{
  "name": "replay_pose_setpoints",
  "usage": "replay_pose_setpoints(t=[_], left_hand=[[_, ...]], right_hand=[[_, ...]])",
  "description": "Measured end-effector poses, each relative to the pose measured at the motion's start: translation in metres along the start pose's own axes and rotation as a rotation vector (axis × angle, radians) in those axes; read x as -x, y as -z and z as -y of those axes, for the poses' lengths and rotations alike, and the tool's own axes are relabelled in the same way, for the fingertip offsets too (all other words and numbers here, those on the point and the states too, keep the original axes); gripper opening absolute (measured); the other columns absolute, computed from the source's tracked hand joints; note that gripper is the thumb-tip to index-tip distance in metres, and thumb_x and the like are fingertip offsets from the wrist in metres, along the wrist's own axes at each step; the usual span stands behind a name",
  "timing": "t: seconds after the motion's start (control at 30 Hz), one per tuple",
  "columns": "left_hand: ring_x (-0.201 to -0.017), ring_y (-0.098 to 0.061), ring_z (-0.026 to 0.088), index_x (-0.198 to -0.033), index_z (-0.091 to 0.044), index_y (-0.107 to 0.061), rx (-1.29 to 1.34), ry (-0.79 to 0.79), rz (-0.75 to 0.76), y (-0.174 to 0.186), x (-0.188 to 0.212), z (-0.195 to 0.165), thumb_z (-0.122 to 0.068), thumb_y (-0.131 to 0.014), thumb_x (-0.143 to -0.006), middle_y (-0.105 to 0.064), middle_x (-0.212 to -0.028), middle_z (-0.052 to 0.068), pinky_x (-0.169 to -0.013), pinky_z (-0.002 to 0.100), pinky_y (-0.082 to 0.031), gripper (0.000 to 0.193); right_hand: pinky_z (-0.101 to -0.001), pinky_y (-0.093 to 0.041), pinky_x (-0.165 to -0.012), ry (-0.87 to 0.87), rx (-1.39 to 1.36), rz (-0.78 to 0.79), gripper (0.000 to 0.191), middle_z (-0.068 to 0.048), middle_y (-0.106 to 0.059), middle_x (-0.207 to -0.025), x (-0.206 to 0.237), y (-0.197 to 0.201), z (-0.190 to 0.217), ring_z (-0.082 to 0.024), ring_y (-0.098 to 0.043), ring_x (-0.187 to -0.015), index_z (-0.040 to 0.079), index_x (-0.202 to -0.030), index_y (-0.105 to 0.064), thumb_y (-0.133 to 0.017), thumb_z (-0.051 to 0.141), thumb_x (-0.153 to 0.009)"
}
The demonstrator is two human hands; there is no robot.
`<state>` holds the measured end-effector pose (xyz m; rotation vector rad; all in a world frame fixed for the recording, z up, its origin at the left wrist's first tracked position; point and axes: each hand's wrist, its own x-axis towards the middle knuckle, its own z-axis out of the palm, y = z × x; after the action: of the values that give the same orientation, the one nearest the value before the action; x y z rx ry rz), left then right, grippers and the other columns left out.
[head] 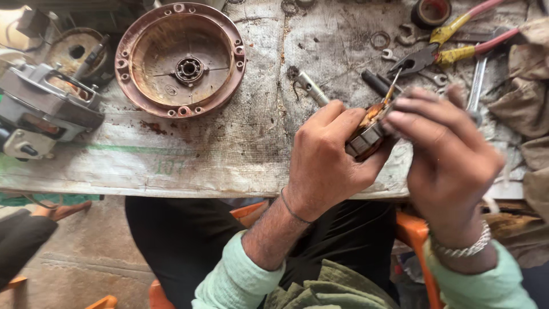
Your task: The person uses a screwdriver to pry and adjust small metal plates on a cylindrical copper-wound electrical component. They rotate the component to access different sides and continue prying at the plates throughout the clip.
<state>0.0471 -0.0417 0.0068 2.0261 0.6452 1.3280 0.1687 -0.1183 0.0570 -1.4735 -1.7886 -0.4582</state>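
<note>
The left hand [329,154] is closed around a small motor part [366,137], a rusty brown-and-grey piece with a metal band. Its fingers [337,117] curl over the top and the thumb presses in from below, so the part sits tight in the grip, held above the near edge of the desk [229,143]. The right hand [443,151] comes in from the other side. Its fingers [412,106] are bent and bunched close together, their tips touching the upper right of the part; they are blurred, so I cannot tell whether they pinch anything. A thin wire or rod [393,88] with an orange tint sticks up from the part, just between the two hands.

The desk is covered with a dirty grey cloth. At the back, well apart from the hands, lies a round reddish housing [180,57] with a bearing [189,70] in its middle. To the far left sits a grey motor [43,109]. Just behind the hands lie a short metal tube [311,88] and a dark handle [374,83]. Pliers [452,46] with yellow and pink grips lie at the back right, jaws pointing towards the part, with a wrench [477,83] near them and a tape roll [430,11] beyond. Both wrists show pale green sleeves; the right one wears a chain bracelet [463,246], the left a thin band [291,209].
</note>
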Motion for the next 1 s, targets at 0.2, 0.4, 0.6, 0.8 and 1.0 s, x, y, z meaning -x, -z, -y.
replay_pose_setpoints(t=[0.2, 0.4, 0.6, 0.8, 1.0], left_hand=[[-0.077, -0.063, 0.029, -0.096, -0.007, -0.063, 0.013, 0.013, -0.004, -0.002, 0.002, 0.003, -0.018, -0.082, -0.081, -0.056, -0.083, 0.01, -0.068, 0.04, -0.053, 0.027], [-0.076, -0.063, 0.03, -0.097, -0.004, -0.064, 0.03, -0.007, -0.011, -0.002, 0.001, 0.005, -0.018, -0.08, -0.079, -0.057, -0.088, 0.011, -0.067, 0.04, -0.053, 0.027], [-0.077, -0.063, 0.03, -0.098, -0.003, -0.063, 0.03, -0.026, -0.006, -0.004, 0.002, 0.007, -0.016, -0.079, -0.082, -0.057, -0.089, 0.012, -0.068, 0.04, -0.052, 0.026], [-0.078, -0.063, 0.031, -0.098, -0.005, -0.064, 0.027, -0.037, -0.018, -0.005, 0.001, 0.01, -0.015, -0.077, -0.077, -0.058, -0.089, 0.011, -0.068, 0.041, -0.053, 0.026], [-0.079, -0.064, 0.032, -0.096, -0.007, -0.063, -0.001, -0.027, -0.018, -0.007, 0.001, 0.007, -0.015, -0.078, -0.08, -0.058, -0.084, 0.011, -0.071, 0.041, -0.053, 0.023]], right_hand=[[-0.0439, -0.057, -0.11, -0.111, -0.091, -0.025, 0.016, -0.017, -0.071, -0.111, -0.002, 0.001, 0.006, -0.031, -0.073, -0.117, -0.002, -0.109, -0.071, -0.066, -0.013, -0.099], [-0.048, -0.056, -0.109, -0.005, -0.115, -0.014, 0.021, -0.017, -0.071, -0.109, 0.016, -0.003, -0.003, -0.033, -0.072, -0.112, -0.002, -0.105, -0.072, -0.06, -0.016, -0.096], [-0.0511, -0.059, -0.102, 0.09, -0.154, -0.055, 0.022, -0.016, -0.071, -0.104, 0.02, -0.009, -0.01, -0.036, -0.071, -0.11, -0.002, -0.098, -0.073, -0.058, -0.016, -0.091], [-0.0521, -0.053, -0.105, 0.06, -0.116, -0.032, 0.014, -0.015, -0.07, -0.103, 0.027, -0.01, -0.009, -0.036, -0.071, -0.109, 0.0, -0.096, -0.072, -0.066, -0.011, -0.09], [-0.0533, -0.053, -0.108, 0.094, -0.028, -0.058, 0.018, -0.015, -0.07, -0.104, 0.023, -0.013, -0.007, -0.035, -0.07, -0.108, 0.003, -0.097, -0.074, -0.066, -0.012, -0.089]])
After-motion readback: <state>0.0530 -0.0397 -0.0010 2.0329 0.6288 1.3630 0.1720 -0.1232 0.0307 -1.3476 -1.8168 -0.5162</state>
